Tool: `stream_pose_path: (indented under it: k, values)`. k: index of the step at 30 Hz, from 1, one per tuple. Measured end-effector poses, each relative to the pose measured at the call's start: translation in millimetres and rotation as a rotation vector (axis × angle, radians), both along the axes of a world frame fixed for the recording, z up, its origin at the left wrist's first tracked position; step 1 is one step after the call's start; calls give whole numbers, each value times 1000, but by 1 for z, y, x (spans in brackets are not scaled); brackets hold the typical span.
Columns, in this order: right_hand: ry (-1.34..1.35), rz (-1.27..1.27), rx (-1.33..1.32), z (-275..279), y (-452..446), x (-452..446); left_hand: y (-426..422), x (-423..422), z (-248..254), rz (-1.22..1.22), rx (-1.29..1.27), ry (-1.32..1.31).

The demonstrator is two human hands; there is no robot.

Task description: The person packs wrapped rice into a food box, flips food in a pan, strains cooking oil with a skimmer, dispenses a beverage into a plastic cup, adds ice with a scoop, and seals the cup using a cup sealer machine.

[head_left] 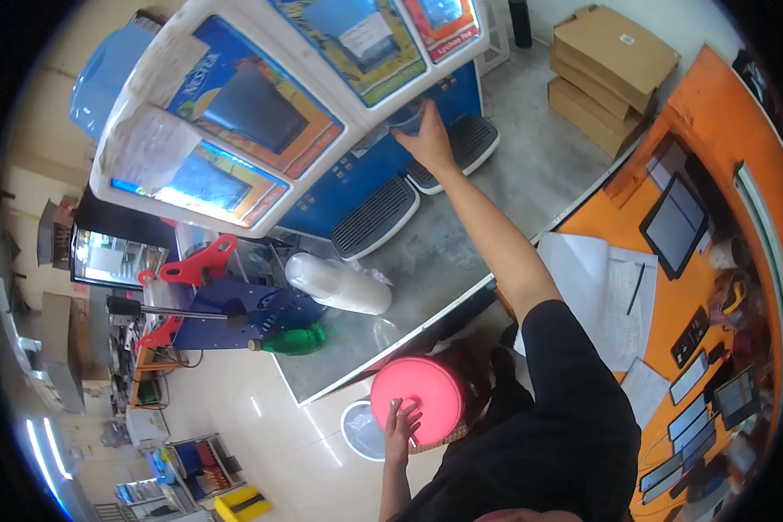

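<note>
My right arm reaches up to the blue-and-white drink dispenser (348,122). There my right hand (426,143) is closed around what looks like a clear cup (406,116), just above the right drip tray (474,143); fingers and shadow partly hide the cup. Low in the view, my left hand (401,422) has its fingers stretched out over the round pink lid (439,391), near its small knob. Whether the fingers touch the lid I cannot tell. A second drip tray (376,217) sits to the left under the dispenser.
A stack of white cups (337,284) lies on the grey counter (444,270) beside a green bottle (289,340). Cardboard boxes (613,61) stand at the back right. On the orange counter (613,248) are papers (622,304), a tablet (674,224) and several phones. A white bin (362,432) stands below.
</note>
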State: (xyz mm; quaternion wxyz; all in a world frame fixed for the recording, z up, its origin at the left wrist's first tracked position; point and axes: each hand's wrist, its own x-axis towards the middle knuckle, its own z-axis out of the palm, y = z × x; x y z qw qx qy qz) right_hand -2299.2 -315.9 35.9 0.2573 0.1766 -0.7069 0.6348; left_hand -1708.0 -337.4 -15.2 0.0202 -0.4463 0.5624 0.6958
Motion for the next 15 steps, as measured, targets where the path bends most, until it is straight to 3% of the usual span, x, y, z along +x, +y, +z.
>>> stream_pose_path:
  k: [15]
  values:
    - [-104, 58, -2, 3, 2, -7, 12, 10, -1, -140, -55, 10]
